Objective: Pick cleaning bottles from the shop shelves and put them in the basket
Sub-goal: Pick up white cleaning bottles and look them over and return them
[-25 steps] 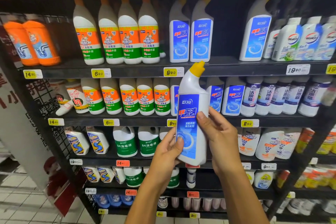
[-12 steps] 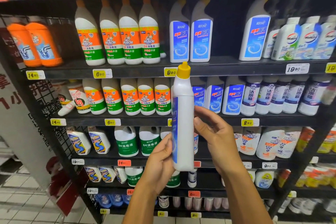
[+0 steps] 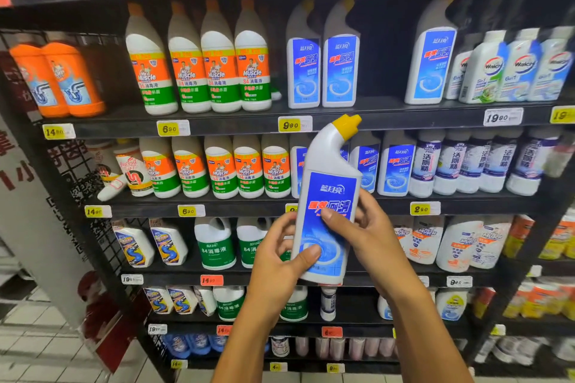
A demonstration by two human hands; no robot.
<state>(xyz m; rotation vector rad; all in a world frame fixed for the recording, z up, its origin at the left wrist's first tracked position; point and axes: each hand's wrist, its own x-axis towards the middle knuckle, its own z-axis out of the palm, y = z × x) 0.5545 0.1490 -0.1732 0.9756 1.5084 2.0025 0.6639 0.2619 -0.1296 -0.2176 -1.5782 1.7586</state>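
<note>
A white toilet-cleaner bottle with a blue label and a bent yellow cap is held upright in front of the shelves, label facing me. My left hand grips its lower left side, thumb on the label. My right hand holds its right side, with a thumb across the label's middle. More bottles of the same kind stand on the shelf above and on the one behind. No basket is in view.
Black shop shelves fill the view, packed with Mr Muscle bottles, orange drain-cleaner bottles, green-label jugs and Walch bottles. Tiled floor and a sign panel lie at the lower left.
The bottle has been turned between my hands from edge-on back to label-front. Both hands shifted their grip and sit a little to the right.
</note>
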